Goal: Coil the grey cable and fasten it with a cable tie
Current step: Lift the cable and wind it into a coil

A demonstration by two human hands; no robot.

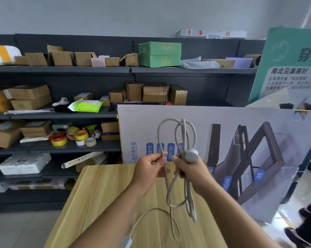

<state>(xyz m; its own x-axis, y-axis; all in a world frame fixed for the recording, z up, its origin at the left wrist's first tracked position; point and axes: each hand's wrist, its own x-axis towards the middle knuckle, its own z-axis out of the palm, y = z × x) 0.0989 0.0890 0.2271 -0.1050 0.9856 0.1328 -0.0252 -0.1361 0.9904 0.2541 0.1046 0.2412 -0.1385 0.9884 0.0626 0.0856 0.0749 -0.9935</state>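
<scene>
The grey cable [176, 129] is held up over the wooden table [97, 194] in loose loops that rise above my hands and hang below them. My right hand [192, 169] grips the bunched loops, with the cable's round grey puck end [191, 156] resting on top of its fingers. My left hand [148, 167] pinches a single strand just left of the bundle. A loose tail of cable [151, 212] trails down over the table to a white plug [126, 241] near my left forearm. A thin pale cable tie [87, 213] lies on the table at the left.
A large printed board [240, 133] leans behind the table. Dark shelves [61, 70] with cardboard boxes and tape rolls [74, 136] fill the left and back. A green sign [290, 68] stands at the right. A person's dark shoes [304, 230] show at the lower right.
</scene>
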